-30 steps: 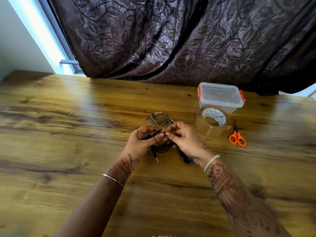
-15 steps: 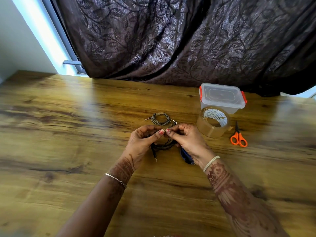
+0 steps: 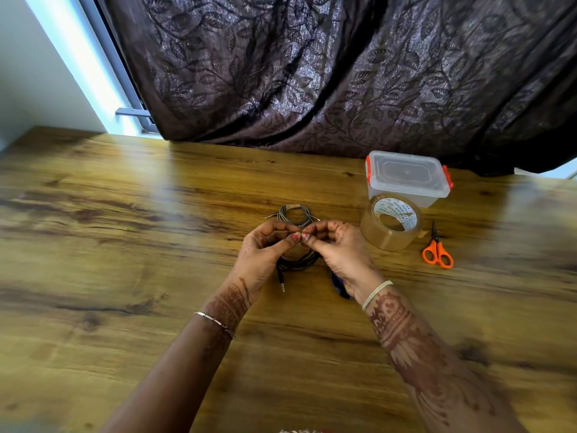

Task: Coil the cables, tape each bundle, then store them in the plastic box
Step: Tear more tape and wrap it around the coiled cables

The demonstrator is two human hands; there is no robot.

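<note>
The left hand (image 3: 265, 250) and right hand (image 3: 342, 250) pinch the black cable (image 3: 296, 263) with curled fingers (image 3: 285, 242). Its loops hang just below them. A grey coil (image 3: 292, 211) lies just beyond on the surface (image 3: 156, 245), and the box (image 3: 406, 179) is farther right.

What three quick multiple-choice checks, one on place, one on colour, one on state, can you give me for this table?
1. The tape roll sits: A. in front of the plastic box, nearer the person; B. far off on the left; C. inside the box.
2. The scissors have handles coloured: A. green; B. orange; C. black.
3. The black cable coil is: A. in the box; B. lying untouched; C. pinched by the left hand and right hand.
Answers: 1 A, the roll stands before the box; 2 B, both loops are orange; 3 C, both hands' fingertips meet on its top.
</note>
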